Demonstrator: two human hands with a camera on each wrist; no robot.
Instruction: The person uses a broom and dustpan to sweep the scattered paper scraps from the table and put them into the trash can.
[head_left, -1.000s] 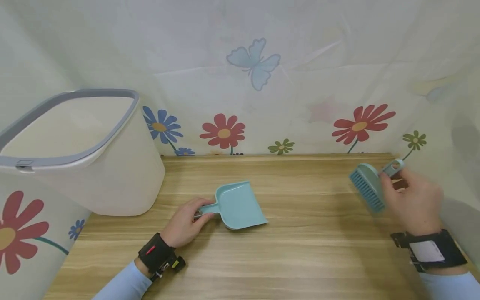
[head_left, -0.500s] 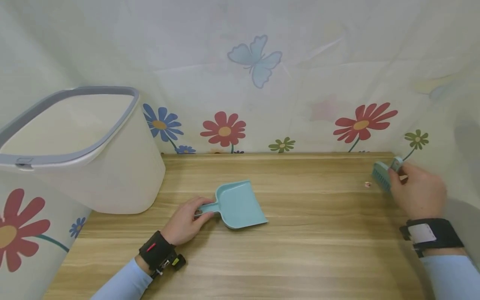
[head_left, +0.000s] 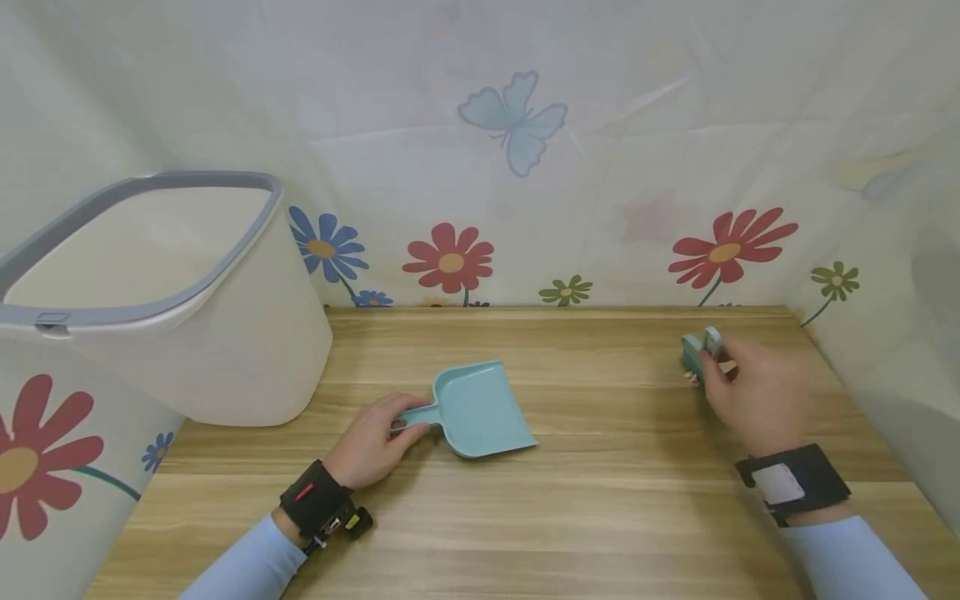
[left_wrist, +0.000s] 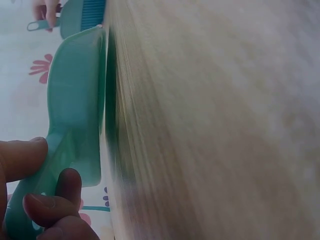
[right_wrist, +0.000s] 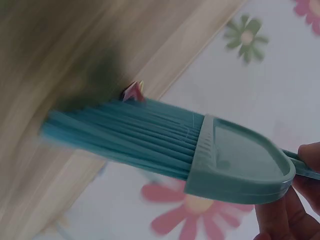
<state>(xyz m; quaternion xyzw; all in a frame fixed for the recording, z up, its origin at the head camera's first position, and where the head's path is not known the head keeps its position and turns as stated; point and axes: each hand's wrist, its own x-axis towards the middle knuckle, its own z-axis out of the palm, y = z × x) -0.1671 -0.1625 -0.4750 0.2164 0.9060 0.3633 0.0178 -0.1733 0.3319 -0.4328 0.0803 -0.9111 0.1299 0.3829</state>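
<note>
My left hand (head_left: 372, 442) grips the handle of a light blue dustpan (head_left: 483, 410), which lies on the wooden table with its front edge facing right. In the left wrist view, thumb and fingers close round the dustpan's handle (left_wrist: 30, 200). Over on the right, my right hand (head_left: 757, 396) pinches the handle of a matching hand brush (head_left: 692, 354). Its blue bristles (right_wrist: 125, 137) bend against the tabletop in the right wrist view. Small reddish and pale scraps (right_wrist: 133, 92) sit right at the bristles; their kind is too small to make out.
A large white bin (head_left: 247, 350) with a grey rim stands at the left, its top uncovered. Behind the wooden table (head_left: 585, 508) hangs a flowered curtain (head_left: 600, 167), which also runs along both sides.
My right hand first carried the brush rightward and down behind the scraps, then swept it left across the table, scraps at the bristles. My left hand and the dustpan have stayed put.
</note>
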